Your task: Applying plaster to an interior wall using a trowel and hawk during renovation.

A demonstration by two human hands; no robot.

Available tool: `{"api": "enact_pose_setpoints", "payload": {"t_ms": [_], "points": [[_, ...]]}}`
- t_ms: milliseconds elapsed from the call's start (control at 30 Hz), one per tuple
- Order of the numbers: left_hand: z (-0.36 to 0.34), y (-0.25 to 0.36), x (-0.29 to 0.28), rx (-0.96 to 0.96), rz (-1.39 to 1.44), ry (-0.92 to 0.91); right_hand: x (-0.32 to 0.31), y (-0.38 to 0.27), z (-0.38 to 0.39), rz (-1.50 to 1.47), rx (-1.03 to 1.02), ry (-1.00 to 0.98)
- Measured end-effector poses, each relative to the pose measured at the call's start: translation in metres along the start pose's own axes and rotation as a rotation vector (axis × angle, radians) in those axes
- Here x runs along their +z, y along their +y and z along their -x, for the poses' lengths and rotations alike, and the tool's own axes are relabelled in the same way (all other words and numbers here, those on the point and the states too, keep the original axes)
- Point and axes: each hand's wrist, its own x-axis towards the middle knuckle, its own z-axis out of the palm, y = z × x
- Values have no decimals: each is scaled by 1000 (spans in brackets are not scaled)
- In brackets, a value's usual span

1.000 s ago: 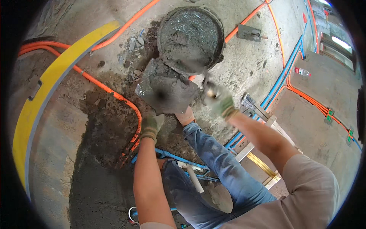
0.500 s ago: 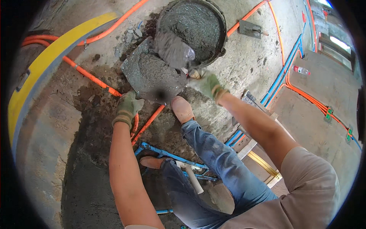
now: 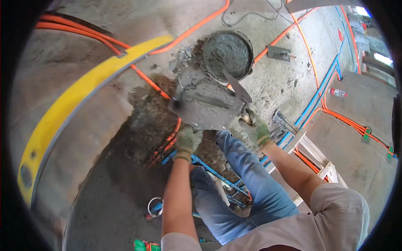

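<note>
My left hand [image 3: 188,141], in a green glove, grips the near edge of a flat grey mortar board [image 3: 197,119]. A heap of wet grey mortar [image 3: 205,98] is spread over the board. My right hand [image 3: 254,129], also gloved, is closed round the handle of a trowel [image 3: 238,88]. Its pointed blade stands tilted at the board's right edge, in front of the bucket's near side. Beyond the board sits a round bucket [image 3: 251,58] filled with wet mortar. The fingers of my left hand are partly hidden under the board.
A long yellow level [image 3: 79,94] lies at the left. Orange conduits [image 3: 150,81] and blue pipes [image 3: 226,180] cross the floor around my legs. A second trowel [image 3: 278,53] lies right of the bucket. Farther right are a plastic bottle [image 3: 337,92] and a pale frame [image 3: 314,157].
The board has come nearer to my body, away from the bucket. My right hand has drawn the trowel back from over the mortar. The view has shifted, and the bucket looks farther off.
</note>
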Motion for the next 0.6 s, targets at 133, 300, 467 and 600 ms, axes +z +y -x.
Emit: {"api": "enact_pose_setpoints", "payload": {"t_ms": [133, 300, 467, 600], "points": [[73, 51, -16, -92, 96, 131, -44, -73, 64, 234, -150, -145], [166, 105, -61, -42, 338, 255, -148, -139, 149, 188, -319, -65], [242, 188, -140, -277, 401, 314, -187, -203, 201, 192, -478, -88], [295, 232, -193, -331, 512, 276, -219, -267, 204, 159, -789, -262]]}}
